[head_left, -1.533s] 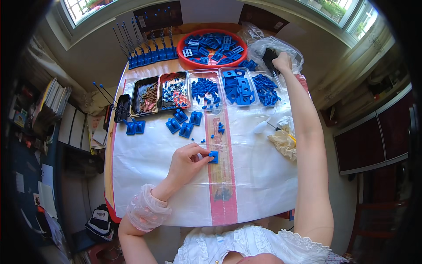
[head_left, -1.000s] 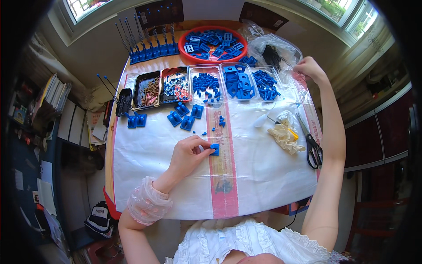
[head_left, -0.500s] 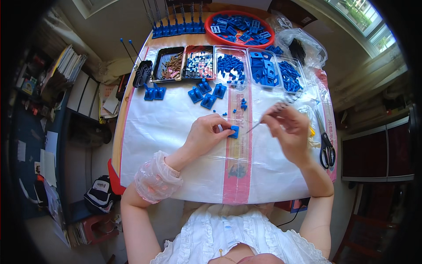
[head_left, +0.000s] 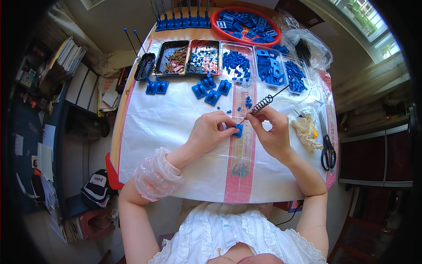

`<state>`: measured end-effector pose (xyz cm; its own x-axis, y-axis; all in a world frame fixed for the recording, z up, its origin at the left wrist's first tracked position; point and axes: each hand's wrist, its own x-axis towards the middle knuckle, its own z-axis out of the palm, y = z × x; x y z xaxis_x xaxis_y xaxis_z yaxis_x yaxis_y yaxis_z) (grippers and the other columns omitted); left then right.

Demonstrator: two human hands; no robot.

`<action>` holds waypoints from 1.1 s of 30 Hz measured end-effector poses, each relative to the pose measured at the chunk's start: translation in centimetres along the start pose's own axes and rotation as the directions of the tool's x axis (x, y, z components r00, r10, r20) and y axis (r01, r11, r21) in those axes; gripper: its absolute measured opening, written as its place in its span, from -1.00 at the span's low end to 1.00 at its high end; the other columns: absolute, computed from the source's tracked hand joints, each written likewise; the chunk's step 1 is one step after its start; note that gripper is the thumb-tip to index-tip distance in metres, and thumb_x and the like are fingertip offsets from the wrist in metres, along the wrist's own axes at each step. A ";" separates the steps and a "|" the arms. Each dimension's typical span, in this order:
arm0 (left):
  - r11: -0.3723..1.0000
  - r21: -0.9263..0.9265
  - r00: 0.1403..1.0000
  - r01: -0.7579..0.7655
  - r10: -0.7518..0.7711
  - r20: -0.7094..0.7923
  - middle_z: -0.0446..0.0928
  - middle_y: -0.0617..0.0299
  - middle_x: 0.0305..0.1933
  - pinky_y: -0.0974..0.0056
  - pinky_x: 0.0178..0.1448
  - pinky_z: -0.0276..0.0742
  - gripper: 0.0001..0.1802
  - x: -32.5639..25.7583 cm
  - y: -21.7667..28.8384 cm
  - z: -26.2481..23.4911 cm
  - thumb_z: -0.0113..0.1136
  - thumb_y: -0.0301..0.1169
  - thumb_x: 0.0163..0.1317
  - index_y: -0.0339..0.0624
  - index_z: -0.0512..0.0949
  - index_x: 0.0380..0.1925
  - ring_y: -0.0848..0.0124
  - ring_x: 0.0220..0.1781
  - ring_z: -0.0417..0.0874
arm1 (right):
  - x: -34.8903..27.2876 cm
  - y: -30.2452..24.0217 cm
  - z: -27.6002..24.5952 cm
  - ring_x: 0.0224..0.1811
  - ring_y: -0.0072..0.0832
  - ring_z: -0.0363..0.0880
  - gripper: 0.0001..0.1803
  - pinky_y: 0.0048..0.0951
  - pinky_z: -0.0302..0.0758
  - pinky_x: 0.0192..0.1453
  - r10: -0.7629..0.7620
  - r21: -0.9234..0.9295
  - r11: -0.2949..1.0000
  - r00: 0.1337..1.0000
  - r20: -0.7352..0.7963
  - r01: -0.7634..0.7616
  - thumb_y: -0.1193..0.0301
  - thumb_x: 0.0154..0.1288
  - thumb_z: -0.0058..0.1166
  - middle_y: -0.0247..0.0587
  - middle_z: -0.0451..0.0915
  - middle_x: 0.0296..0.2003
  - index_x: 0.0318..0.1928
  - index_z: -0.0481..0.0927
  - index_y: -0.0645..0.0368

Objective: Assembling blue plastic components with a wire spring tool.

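Observation:
My left hand pinches a small blue plastic piece against the table, over the pink stripe of the white cover. Thumb and fingers of my right hand close on a thin dark metal rod with a coiled spring section. The rod slants up to the right, and its lower tip comes down at the top of the blue piece; whether it has entered cannot be made out. Beyond my hands stand several blue bracket-like parts, with small blue bits to their right.
Trays hold brown screws, white nuts and blue parts. Behind them are a red basin and a row of blue bases with springs. Black-handled scissors and a yellowish cloth lie at the right.
My right hand has moved left and turned, bringing the rod's tip to the blue piece; its coil now shows clearly. My left hand still pinches the piece. The whole view has shifted slightly.

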<state>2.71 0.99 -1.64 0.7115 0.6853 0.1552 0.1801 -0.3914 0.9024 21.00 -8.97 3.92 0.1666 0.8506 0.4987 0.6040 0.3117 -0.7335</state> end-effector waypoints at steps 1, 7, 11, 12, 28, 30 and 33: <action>1.000 0.000 1.000 -0.001 0.001 0.002 0.67 0.29 -0.38 0.42 -0.39 0.44 -0.85 0.0 0.0 0.0 0.55 -0.41 0.19 -0.20 0.81 -0.27 0.62 -0.50 0.51 | 0.0 0.0 -0.1 -0.48 -0.50 0.67 -0.89 -0.48 0.53 -0.40 -0.001 -0.005 1.000 1.000 0.000 0.001 0.60 0.30 0.35 -0.19 0.70 -0.43 -0.20 0.67 0.30; 0.999 0.008 0.999 0.051 -0.051 0.015 0.72 0.24 -0.35 0.34 -0.33 0.53 -0.81 0.1 0.1 -0.2 0.55 -0.33 0.16 -0.18 0.81 -0.28 0.48 -0.48 0.61 | 0.1 0.2 -0.3 -0.52 -0.53 0.61 -0.88 -0.48 0.48 -0.44 -0.006 -0.013 1.000 1.000 0.025 0.006 0.58 0.30 0.36 -0.21 0.68 -0.44 -0.21 0.67 0.29; 0.999 -0.008 0.999 0.044 -0.044 0.013 0.71 0.27 -0.36 0.38 -0.35 0.49 -0.83 0.0 0.0 -0.1 0.54 -0.37 0.18 -0.19 0.81 -0.27 0.55 -0.49 0.56 | 0.3 -0.1 -0.4 -0.54 -0.53 0.58 -0.88 -0.47 0.47 -0.45 -0.017 -0.027 0.999 0.999 0.029 0.017 0.57 0.30 0.36 -0.22 0.66 -0.47 -0.22 0.66 0.29; 0.999 -0.013 0.999 0.036 -0.035 0.013 0.69 0.30 -0.37 0.42 -0.37 0.44 -0.85 0.0 0.0 -0.1 0.53 -0.41 0.20 -0.20 0.81 -0.26 0.61 -0.49 0.52 | 0.3 0.0 -0.4 -0.55 -0.52 0.58 -0.88 -0.46 0.47 -0.45 -0.008 -0.029 1.000 0.999 0.031 0.009 0.57 0.30 0.36 -0.22 0.66 -0.47 -0.22 0.66 0.29; 1.000 0.009 1.000 0.014 -0.014 -0.003 0.65 0.32 -0.39 0.45 -0.39 0.42 -0.85 0.0 0.2 0.0 0.53 -0.45 0.18 -0.23 0.80 -0.26 0.65 -0.50 0.48 | 0.1 -0.3 0.4 -0.54 -0.44 0.62 -0.88 -0.43 0.53 -0.44 -0.043 -0.051 0.998 0.995 0.086 0.048 0.58 0.27 0.36 -0.20 0.63 -0.46 -0.26 0.63 0.27; 0.999 0.015 1.000 0.030 -0.030 -0.001 0.68 0.27 -0.38 0.38 -0.35 0.49 -0.84 0.0 0.3 0.0 0.54 -0.40 0.17 -0.19 0.80 -0.27 0.56 -0.50 0.55 | 0.2 -0.4 0.3 -0.54 -0.45 0.61 -0.88 -0.44 0.51 -0.44 -0.044 -0.059 0.997 0.996 0.082 0.049 0.57 0.27 0.36 -0.19 0.62 -0.47 -0.28 0.63 0.27; 0.999 0.017 0.999 0.039 -0.039 0.001 0.70 0.25 -0.37 0.35 -0.34 0.53 -0.83 0.0 0.4 0.0 0.55 -0.37 0.16 -0.18 0.80 -0.29 0.51 -0.50 0.59 | 0.3 -0.9 -0.2 -0.55 -0.50 0.59 -0.89 -0.47 0.47 -0.45 -0.053 -0.055 0.997 0.998 0.025 0.055 0.57 0.28 0.36 -0.22 0.61 -0.51 -0.30 0.64 0.27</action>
<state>2.77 0.87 -1.27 0.7044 0.6996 0.1200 0.2191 -0.3752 0.9007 20.71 -9.07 4.83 0.1148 0.8430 0.5255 0.6542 0.3339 -0.6786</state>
